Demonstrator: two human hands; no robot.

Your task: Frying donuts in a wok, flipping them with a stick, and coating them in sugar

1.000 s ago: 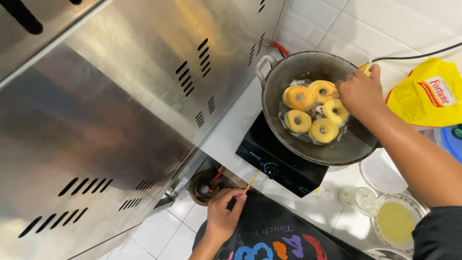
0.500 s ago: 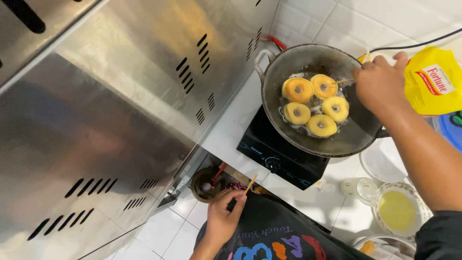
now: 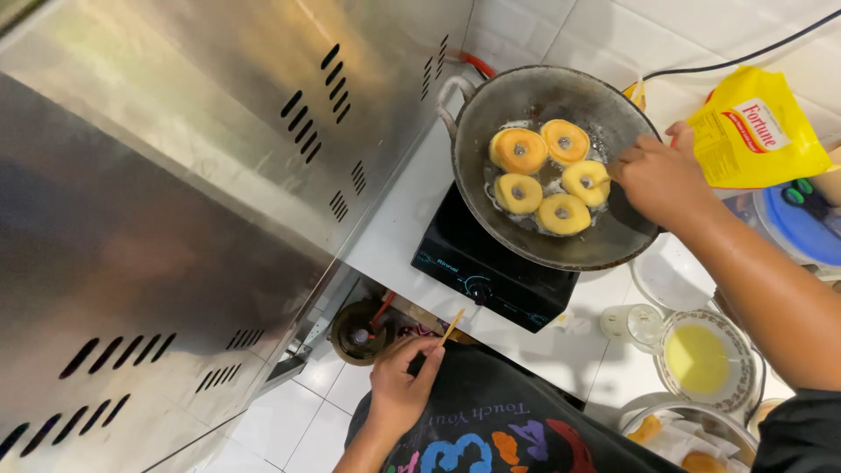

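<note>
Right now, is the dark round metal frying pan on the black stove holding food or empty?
Holding food: the dark round metal frying pan contains five yellow ring-shaped doughnuts in bubbling oil; the right hand pokes one.

A yellow pouch [image 3: 755, 131] leans against the tiled wall, a blue lid [image 3: 799, 229] beside it; a bowl of yellow liquid [image 3: 698, 359] sits on the white counter [image 3: 399, 228].

Left of the round grey metal wok [image 3: 534, 96] a tall steel cabinet wall [image 3: 219, 131] blocks you. Yellow plastic pouch [image 3: 758, 131], blue round lid [image 3: 802, 232] and glass bowl of yellow liquid [image 3: 701, 357] crowd the right tabletop. Bare white tabletop [image 3: 399, 232] beside the black stove [image 3: 491, 271] is passable.
</note>
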